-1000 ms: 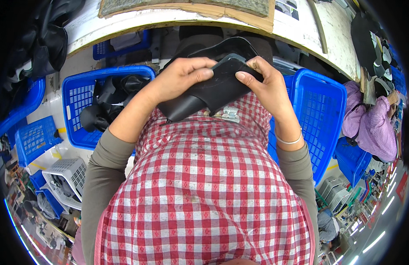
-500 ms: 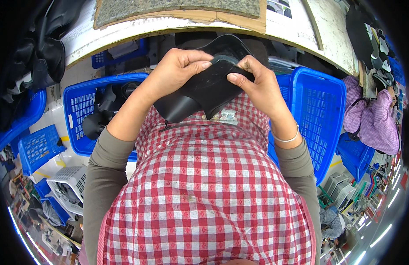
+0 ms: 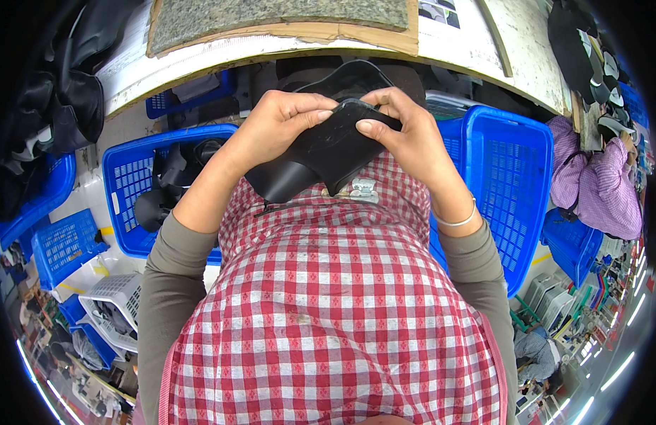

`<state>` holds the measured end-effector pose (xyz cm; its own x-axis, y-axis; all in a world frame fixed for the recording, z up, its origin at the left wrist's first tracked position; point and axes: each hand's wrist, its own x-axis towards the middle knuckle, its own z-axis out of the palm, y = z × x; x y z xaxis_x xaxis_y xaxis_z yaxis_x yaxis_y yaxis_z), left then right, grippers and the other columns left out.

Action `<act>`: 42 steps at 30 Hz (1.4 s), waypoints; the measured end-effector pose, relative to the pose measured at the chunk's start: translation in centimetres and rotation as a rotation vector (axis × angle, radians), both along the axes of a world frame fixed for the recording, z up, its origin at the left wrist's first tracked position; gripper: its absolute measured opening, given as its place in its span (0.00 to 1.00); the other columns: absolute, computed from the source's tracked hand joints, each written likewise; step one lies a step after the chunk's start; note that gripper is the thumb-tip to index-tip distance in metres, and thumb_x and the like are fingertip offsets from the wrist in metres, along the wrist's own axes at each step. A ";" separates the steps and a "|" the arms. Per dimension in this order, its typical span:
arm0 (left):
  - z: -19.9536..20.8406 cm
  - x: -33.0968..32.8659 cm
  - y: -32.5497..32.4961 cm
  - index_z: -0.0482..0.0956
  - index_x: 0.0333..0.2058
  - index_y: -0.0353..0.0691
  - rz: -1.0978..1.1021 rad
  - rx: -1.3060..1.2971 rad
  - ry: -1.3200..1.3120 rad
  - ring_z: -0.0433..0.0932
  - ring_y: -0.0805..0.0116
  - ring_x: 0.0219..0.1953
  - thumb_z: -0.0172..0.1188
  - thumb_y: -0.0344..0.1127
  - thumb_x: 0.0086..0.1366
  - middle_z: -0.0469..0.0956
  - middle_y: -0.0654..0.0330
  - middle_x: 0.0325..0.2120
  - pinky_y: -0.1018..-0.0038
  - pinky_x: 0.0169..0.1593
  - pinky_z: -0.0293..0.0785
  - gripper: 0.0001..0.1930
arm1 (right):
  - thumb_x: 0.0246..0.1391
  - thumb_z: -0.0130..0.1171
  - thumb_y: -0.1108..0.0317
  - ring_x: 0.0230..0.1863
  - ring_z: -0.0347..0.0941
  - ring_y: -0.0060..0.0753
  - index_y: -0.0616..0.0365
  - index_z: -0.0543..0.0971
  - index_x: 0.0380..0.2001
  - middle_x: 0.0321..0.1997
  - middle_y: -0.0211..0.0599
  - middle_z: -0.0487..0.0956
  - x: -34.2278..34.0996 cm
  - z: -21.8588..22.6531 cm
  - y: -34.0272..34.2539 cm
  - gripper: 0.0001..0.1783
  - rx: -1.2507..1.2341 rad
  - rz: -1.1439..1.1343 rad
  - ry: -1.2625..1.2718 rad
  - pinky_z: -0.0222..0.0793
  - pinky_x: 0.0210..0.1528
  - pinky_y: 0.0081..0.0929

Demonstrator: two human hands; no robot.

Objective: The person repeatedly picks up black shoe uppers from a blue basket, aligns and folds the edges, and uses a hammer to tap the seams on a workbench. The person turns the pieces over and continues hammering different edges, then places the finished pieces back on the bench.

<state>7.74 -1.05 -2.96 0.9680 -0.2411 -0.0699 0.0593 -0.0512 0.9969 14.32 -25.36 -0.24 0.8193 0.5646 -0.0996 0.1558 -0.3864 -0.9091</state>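
A black leather shoe upper [image 3: 310, 152] is held up in front of my apron, just short of the table's edge. My left hand [image 3: 282, 124] pinches its top edge between thumb and fingers. At the same edge, a little to the right, my right hand [image 3: 399, 127] grips it, thumb on the near face and fingers behind. Both hands are close together along this folded edge. The upper's lower flaps hang toward the apron, and a further part of it rises behind my fingers. My right wrist wears a bracelet [image 3: 461, 222].
A stone slab [image 3: 278, 15] lies on the white table [image 3: 477, 60] ahead. Blue baskets flank me: one with black pieces at left [image 3: 119, 205], another at right [image 3: 512, 184]. More black pieces [image 3: 76, 92] hang at far left. A person in a purple checked top [image 3: 611, 188] is at right.
My right hand has moved slightly left along the edge, closer to my left hand. The edge between them is now folded over more, and the upper has tilted a little.
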 end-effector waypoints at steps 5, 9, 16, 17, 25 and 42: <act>2.2 -1.7 -2.3 0.82 0.52 0.32 0.077 0.245 -0.061 0.86 0.68 0.43 0.62 0.33 0.73 0.87 0.54 0.41 0.72 0.48 0.80 0.14 | 0.60 0.71 0.61 0.35 0.83 0.31 0.60 0.85 0.41 0.34 0.40 0.86 0.6 -0.2 -0.7 0.14 -0.044 0.083 0.074 0.77 0.41 0.31; 2.7 -1.8 -4.7 0.81 0.46 0.32 0.147 0.569 -0.033 0.86 0.59 0.36 0.63 0.30 0.70 0.86 0.50 0.34 0.69 0.44 0.79 0.09 | 0.62 0.70 0.60 0.33 0.80 0.27 0.60 0.85 0.40 0.31 0.38 0.84 1.1 0.1 -1.2 0.13 -0.084 0.146 0.028 0.75 0.38 0.30; -0.4 -2.1 -1.4 0.87 0.46 0.34 0.092 0.051 0.343 0.82 0.77 0.37 0.72 0.30 0.65 0.85 0.65 0.33 0.77 0.46 0.78 0.12 | 0.66 0.66 0.62 0.31 0.70 0.16 0.62 0.84 0.35 0.27 0.29 0.79 0.9 -0.8 -1.3 0.13 0.023 0.073 0.088 0.71 0.36 0.24; -0.9 -2.6 -1.3 0.87 0.46 0.34 0.112 -0.025 0.282 0.82 0.76 0.39 0.72 0.30 0.64 0.85 0.64 0.35 0.76 0.47 0.78 0.12 | 0.67 0.65 0.62 0.32 0.70 0.15 0.62 0.84 0.35 0.28 0.27 0.79 1.0 -0.9 -1.7 0.13 0.053 0.067 0.160 0.70 0.37 0.23; -3.6 -4.5 -2.6 0.88 0.45 0.35 0.235 -0.007 0.052 0.79 0.70 0.47 0.73 0.29 0.63 0.82 0.60 0.39 0.73 0.54 0.74 0.12 | 0.61 0.72 0.62 0.40 0.75 0.17 0.66 0.85 0.44 0.37 0.29 0.85 1.1 -1.2 -4.1 0.17 -0.021 0.206 0.236 0.76 0.45 0.25; 8.8 9.1 3.0 0.64 0.69 0.35 0.645 0.614 -0.481 0.69 0.39 0.66 0.74 0.51 0.60 0.68 0.37 0.62 0.55 0.65 0.70 0.45 | 0.49 0.70 0.76 0.54 0.77 0.61 0.68 0.78 0.54 0.53 0.57 0.80 4.7 4.4 11.2 0.27 -0.060 0.163 -0.837 0.77 0.55 0.44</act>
